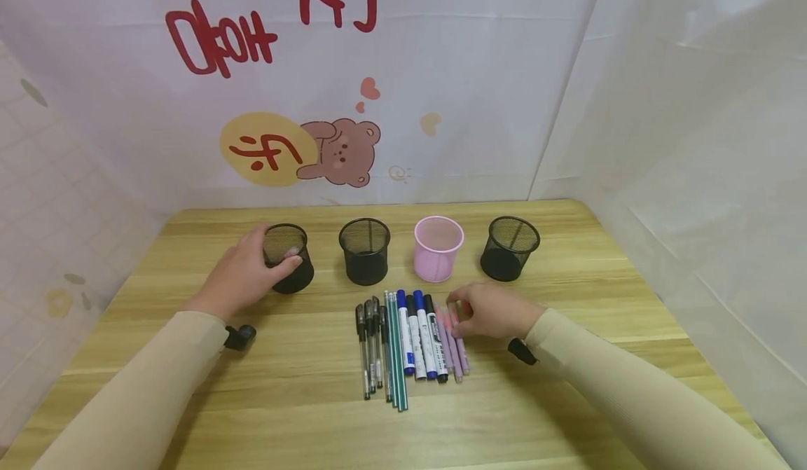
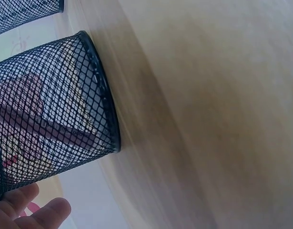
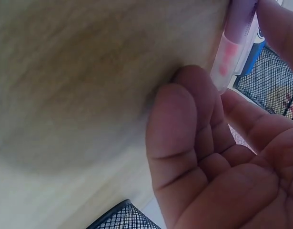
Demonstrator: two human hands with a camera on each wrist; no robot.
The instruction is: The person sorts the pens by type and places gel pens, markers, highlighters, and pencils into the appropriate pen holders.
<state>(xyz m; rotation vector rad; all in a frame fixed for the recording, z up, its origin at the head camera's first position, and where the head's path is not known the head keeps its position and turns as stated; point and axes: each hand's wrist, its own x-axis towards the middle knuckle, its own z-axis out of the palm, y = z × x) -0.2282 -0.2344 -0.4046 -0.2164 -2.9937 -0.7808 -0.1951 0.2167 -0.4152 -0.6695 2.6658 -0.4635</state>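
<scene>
My left hand (image 1: pixel 236 277) grips the leftmost black mesh pen cup (image 1: pixel 293 281), thumb across its front. A pinkish pen (image 2: pixel 70 136) shows through the mesh in the left wrist view, and its end pokes up inside the cup in the head view. At the right end of a row of pens, my right hand (image 1: pixel 494 310) reaches over the pink pens (image 1: pixel 462 358), its thumb and index finger apart around their upper ends. In the right wrist view a pink pen (image 3: pixel 239 21) with a clear end lies right by the fingertips, the other fingers curled near the tabletop.
Left of the pink pens lie several blue- and black-capped markers (image 1: pixel 424 337), green striped pencils (image 1: pixel 396 358) and black-capped gel pens (image 1: pixel 372 351). Behind stand a black mesh cup (image 1: pixel 367 267), a pink cup (image 1: pixel 435 263) and another black cup (image 1: pixel 502 263). White printed cloth walls the wooden table (image 1: pixel 284 400).
</scene>
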